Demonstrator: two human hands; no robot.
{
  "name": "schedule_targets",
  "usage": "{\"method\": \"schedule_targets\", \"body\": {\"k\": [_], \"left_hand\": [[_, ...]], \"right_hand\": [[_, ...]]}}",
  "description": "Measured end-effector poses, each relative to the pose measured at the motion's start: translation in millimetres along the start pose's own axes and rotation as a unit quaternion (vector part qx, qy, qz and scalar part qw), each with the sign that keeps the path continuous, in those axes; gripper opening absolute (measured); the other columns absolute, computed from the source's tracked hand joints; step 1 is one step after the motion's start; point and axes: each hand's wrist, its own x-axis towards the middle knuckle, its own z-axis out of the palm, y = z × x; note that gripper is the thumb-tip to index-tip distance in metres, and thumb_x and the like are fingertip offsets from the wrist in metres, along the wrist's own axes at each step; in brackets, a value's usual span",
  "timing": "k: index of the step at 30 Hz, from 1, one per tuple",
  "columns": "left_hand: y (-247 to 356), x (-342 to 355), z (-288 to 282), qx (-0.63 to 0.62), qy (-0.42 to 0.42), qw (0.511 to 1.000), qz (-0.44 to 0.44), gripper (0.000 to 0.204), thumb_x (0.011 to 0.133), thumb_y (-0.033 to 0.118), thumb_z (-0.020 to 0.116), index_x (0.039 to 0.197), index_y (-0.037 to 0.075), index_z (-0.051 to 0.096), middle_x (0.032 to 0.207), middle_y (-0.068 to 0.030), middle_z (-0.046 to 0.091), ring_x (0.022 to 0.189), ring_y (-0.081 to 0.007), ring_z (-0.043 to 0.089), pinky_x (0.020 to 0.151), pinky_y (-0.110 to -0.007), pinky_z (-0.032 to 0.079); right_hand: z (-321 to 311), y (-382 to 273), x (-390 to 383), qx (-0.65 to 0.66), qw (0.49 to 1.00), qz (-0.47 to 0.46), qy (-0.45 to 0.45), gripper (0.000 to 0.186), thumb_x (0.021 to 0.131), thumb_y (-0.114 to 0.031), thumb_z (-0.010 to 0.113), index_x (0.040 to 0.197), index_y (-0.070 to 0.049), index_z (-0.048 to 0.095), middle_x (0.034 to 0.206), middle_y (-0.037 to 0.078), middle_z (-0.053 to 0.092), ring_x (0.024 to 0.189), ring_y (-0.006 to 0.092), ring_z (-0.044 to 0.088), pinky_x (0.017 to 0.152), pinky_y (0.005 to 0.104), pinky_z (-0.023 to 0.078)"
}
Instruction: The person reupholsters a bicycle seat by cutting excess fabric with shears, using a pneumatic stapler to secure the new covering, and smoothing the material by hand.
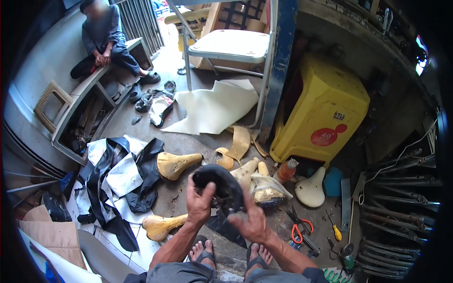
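Note:
Above my feet I hold a black bicycle saddle (225,178), its hollow side partly in view. My left hand (198,203) grips its left edge, thumb on the inside. My right hand (251,218), slightly blurred, closes on its lower right edge. Left of it on the floor lies a yellow foam saddle pad (177,165); a second foam pad (160,227) rests beside my left forearm. Just behind the black saddle are a cream pad (246,173) and another pad with a dark base (269,194). A cream saddle (311,189) lies farther right.
Black and white sheet scraps (123,174) pile at left. Orange-handled scissors (301,225), a yellow screwdriver (335,227) and an orange bottle (286,170) lie or stand right. A yellow plastic stool (325,108), folding chair (231,45) and stacked metal frames (401,207) stand around. Someone sits (101,37) far left.

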Motion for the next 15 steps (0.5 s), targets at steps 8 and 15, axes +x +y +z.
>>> {"method": "schedule_targets", "body": {"k": [8,15], "left_hand": [[-15,-11,-5,-0.227,0.003,0.958,-0.176,0.03,0.103,0.019,0.057,0.131,0.008,0.053,0.114,-0.0045,0.066,0.099,-0.0156,0.068,0.087,-0.031,0.058],[-31,-6,-45,-0.469,-0.07,0.872,-0.122,0.042,0.104,0.038,0.049,0.132,0.008,0.054,0.123,-0.0095,0.061,0.119,-0.0256,0.059,0.11,-0.049,0.043]], "right_hand": [[5,-27,9,-0.057,0.977,-0.191,0.069,0.082,0.097,-0.055,0.058,0.151,0.003,0.038,0.15,0.029,0.046,0.138,0.042,0.047,0.114,0.0447,0.039],[33,29,-1,-0.319,0.935,-0.155,0.017,0.088,0.09,-0.05,0.07,0.154,-0.001,0.033,0.146,0.022,0.052,0.132,0.0393,0.053,0.113,0.0555,0.036]]}}
